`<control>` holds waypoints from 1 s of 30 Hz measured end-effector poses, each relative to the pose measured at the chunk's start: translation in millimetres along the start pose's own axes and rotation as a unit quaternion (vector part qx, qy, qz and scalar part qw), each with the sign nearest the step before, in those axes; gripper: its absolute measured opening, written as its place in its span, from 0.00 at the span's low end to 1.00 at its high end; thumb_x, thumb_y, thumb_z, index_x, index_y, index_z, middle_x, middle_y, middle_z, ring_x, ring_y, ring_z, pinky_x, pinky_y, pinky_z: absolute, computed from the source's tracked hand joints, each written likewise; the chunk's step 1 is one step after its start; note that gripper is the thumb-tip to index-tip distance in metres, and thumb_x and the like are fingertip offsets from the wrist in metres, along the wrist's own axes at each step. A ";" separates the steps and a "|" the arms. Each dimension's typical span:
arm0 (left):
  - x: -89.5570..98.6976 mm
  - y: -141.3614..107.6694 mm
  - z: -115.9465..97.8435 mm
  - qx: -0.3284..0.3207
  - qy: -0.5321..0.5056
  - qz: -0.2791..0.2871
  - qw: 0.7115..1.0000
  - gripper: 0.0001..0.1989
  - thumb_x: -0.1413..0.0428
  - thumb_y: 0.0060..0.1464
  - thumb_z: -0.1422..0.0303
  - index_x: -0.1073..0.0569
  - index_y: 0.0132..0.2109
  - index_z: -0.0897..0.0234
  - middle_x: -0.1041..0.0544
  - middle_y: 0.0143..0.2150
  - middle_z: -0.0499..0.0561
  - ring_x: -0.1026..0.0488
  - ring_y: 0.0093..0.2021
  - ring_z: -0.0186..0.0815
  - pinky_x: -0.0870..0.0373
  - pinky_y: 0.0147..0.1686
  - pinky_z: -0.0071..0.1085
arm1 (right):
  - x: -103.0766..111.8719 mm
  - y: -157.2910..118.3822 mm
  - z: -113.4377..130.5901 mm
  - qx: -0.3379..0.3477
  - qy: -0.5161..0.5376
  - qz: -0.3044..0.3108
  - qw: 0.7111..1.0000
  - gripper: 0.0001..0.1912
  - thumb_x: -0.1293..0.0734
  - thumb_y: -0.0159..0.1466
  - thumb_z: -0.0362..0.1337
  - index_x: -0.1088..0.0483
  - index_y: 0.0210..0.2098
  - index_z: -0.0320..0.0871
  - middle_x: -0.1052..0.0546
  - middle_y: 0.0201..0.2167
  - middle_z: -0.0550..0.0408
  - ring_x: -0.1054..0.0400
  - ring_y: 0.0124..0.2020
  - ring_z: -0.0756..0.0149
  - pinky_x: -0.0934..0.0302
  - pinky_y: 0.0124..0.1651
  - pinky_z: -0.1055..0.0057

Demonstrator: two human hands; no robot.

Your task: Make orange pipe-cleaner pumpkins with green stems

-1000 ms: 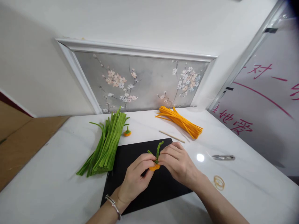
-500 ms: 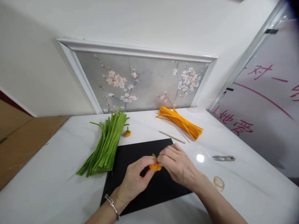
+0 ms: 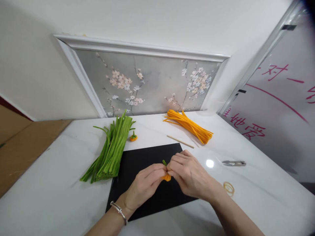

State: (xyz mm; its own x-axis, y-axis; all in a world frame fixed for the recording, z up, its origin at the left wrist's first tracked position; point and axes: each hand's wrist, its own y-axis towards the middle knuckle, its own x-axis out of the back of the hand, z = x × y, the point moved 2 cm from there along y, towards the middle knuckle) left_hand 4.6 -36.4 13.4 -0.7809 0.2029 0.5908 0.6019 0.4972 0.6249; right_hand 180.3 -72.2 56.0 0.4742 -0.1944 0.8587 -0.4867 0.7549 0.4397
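A small orange pipe-cleaner pumpkin (image 3: pixel 167 177) with a green stem (image 3: pixel 164 162) is pinched between both hands above the black mat (image 3: pixel 140 157). My left hand (image 3: pixel 147 180) closes on its left side, thumb hidden behind the fingers. From the right, my right hand (image 3: pixel 188 172) pinches near the base of the stem, its fingers bunched together; they hide much of the top. A similar small pumpkin (image 3: pixel 133 137) with a green stem sits on the table beyond the mat. Left of the mat lies a bundle of green pipe cleaners (image 3: pixel 113 152).
A bundle of orange pipe cleaners (image 3: pixel 189 127) lies at the back right, with a thin wooden stick (image 3: pixel 180 141) in front of it. Further right are thread snips (image 3: pixel 233 163) and rubber bands (image 3: pixel 228 189). A cardboard box (image 3: pixel 29 144) borders the left side.
The left fingers have closed in over the pumpkin, covering more of it. The pumpkin has shifted slightly right and tilted. The right hand keeps its pinch; the camera view has moved a little.
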 end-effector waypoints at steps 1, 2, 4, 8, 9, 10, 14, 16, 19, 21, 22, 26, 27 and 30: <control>0.0 0.0 -0.4 0.010 -0.004 -0.007 1.000 0.13 0.47 0.56 0.81 0.26 0.43 0.60 0.20 0.43 0.52 0.22 0.42 0.34 0.25 0.44 0.27 | 3.3 -0.5 -1.2 -0.005 0.034 -0.004 0.999 0.10 0.43 0.67 0.29 0.34 0.31 0.41 0.28 0.27 0.55 0.37 0.31 0.66 0.48 0.37 0.66; 0.1 0.0 -0.8 0.021 -0.010 -0.016 1.000 0.13 0.46 0.55 0.81 0.26 0.43 0.59 0.20 0.43 0.51 0.22 0.42 0.34 0.25 0.44 0.26 | 6.9 -1.1 -2.4 -0.010 0.075 -0.013 0.997 0.09 0.43 0.68 0.30 0.33 0.33 0.41 0.27 0.29 0.55 0.35 0.32 0.66 0.46 0.38 0.66; 0.3 0.5 -1.6 0.050 -0.032 -0.041 0.997 0.13 0.44 0.54 0.81 0.26 0.42 0.58 0.20 0.43 0.50 0.22 0.42 0.34 0.25 0.44 0.26 | 13.7 -2.2 -5.0 -0.022 0.159 -0.038 0.986 0.09 0.42 0.69 0.30 0.32 0.37 0.42 0.26 0.33 0.54 0.32 0.36 0.67 0.42 0.40 0.68; -0.5 1.7 -2.8 0.106 -0.098 -0.079 0.986 0.13 0.42 0.52 0.80 0.26 0.41 0.56 0.20 0.42 0.48 0.21 0.40 0.33 0.24 0.38 0.24 | 17.6 -3.0 -9.0 -0.031 0.252 -0.073 0.964 0.10 0.42 0.68 0.29 0.30 0.42 0.43 0.26 0.37 0.52 0.31 0.37 0.68 0.36 0.39 0.71; -1.0 2.0 -3.3 0.115 -0.117 -0.078 0.983 0.14 0.42 0.52 0.80 0.26 0.41 0.56 0.20 0.42 0.48 0.21 0.39 0.33 0.24 0.36 0.23 | 16.5 -2.8 -9.2 -0.024 0.257 -0.078 0.963 0.10 0.41 0.68 0.29 0.29 0.42 0.42 0.26 0.36 0.51 0.31 0.37 0.68 0.35 0.39 0.71; -1.7 2.4 -3.9 0.122 -0.138 -0.074 0.980 0.14 0.41 0.51 0.80 0.26 0.42 0.56 0.21 0.43 0.49 0.22 0.39 0.33 0.23 0.35 0.24 | 14.8 -2.4 -9.1 -0.013 0.256 -0.084 0.963 0.10 0.41 0.68 0.29 0.29 0.41 0.42 0.26 0.36 0.51 0.31 0.37 0.68 0.34 0.39 0.72; -3.1 4.4 -7.7 0.137 -0.181 -0.060 0.972 0.15 0.39 0.49 0.78 0.26 0.44 0.58 0.23 0.45 0.52 0.23 0.40 0.35 0.23 0.37 0.26 | 7.1 -0.3 -6.8 0.027 0.224 -0.092 0.970 0.11 0.42 0.68 0.28 0.29 0.37 0.43 0.25 0.34 0.52 0.32 0.37 0.67 0.33 0.40 0.71; -3.3 5.5 -9.7 0.147 -0.172 -0.061 0.972 0.12 0.40 0.51 0.78 0.26 0.42 0.58 0.23 0.44 0.51 0.23 0.40 0.34 0.25 0.37 0.24 | 5.2 0.8 -5.6 0.026 0.205 -0.092 0.974 0.11 0.42 0.68 0.28 0.30 0.35 0.43 0.26 0.33 0.52 0.32 0.36 0.66 0.34 0.39 0.70; -3.8 7.6 -12.4 0.171 -0.198 -0.059 0.963 0.10 0.42 0.53 0.78 0.26 0.40 0.59 0.24 0.44 0.50 0.24 0.39 0.32 0.26 0.37 0.23 | 7.2 1.6 -5.3 0.013 0.195 -0.107 0.975 0.09 0.42 0.68 0.30 0.31 0.34 0.43 0.26 0.32 0.52 0.33 0.35 0.66 0.35 0.39 0.67; -3.8 8.7 -12.8 0.201 -0.256 -0.070 0.943 0.09 0.43 0.55 0.77 0.27 0.40 0.58 0.24 0.45 0.50 0.24 0.39 0.31 0.26 0.39 0.23 | 10.0 1.1 -6.8 0.004 0.195 -0.117 0.974 0.07 0.41 0.68 0.32 0.32 0.37 0.43 0.25 0.34 0.52 0.32 0.37 0.64 0.36 0.42 0.65; -3.6 9.0 -12.3 0.217 -0.289 -0.079 0.929 0.07 0.43 0.56 0.76 0.28 0.40 0.58 0.24 0.45 0.49 0.24 0.38 0.31 0.26 0.39 0.24 | 11.2 0.7 -8.1 -0.006 0.193 -0.119 0.974 0.05 0.39 0.68 0.34 0.32 0.39 0.43 0.25 0.35 0.51 0.32 0.38 0.63 0.36 0.43 0.64; -3.2 8.7 -7.1 0.262 -0.413 -0.098 0.866 0.05 0.44 0.59 0.70 0.29 0.43 0.57 0.25 0.47 0.50 0.23 0.37 0.32 0.25 0.38 0.28 | 11.5 -1.2 -12.7 -0.025 0.190 -0.099 0.976 0.04 0.37 0.67 0.35 0.30 0.40 0.43 0.26 0.36 0.51 0.31 0.37 0.66 0.35 0.40 0.69; -3.4 8.2 -5.6 0.271 -0.430 -0.092 0.856 0.07 0.44 0.59 0.70 0.29 0.45 0.57 0.25 0.48 0.51 0.23 0.38 0.34 0.24 0.39 0.29 | 11.0 -1.5 -13.1 -0.024 0.190 -0.095 0.977 0.06 0.39 0.68 0.33 0.30 0.40 0.43 0.26 0.36 0.52 0.31 0.36 0.67 0.34 0.39 0.71; -4.0 6.3 -2.2 0.295 -0.439 -0.062 0.847 0.10 0.44 0.59 0.69 0.28 0.48 0.58 0.26 0.49 0.53 0.23 0.41 0.37 0.24 0.42 0.32 | 10.7 -1.8 -12.8 -0.016 0.168 -0.098 0.981 0.11 0.43 0.69 0.30 0.29 0.40 0.42 0.26 0.36 0.50 0.31 0.37 0.66 0.34 0.40 0.71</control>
State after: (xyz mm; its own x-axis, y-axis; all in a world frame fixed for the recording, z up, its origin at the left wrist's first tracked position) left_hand 11.9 -35.9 16.1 -0.8111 0.5383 -0.2289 0.5204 0.8427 0.1380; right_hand 195.7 -67.6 61.1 0.7745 -0.1240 0.6203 -0.3408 0.7443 0.5743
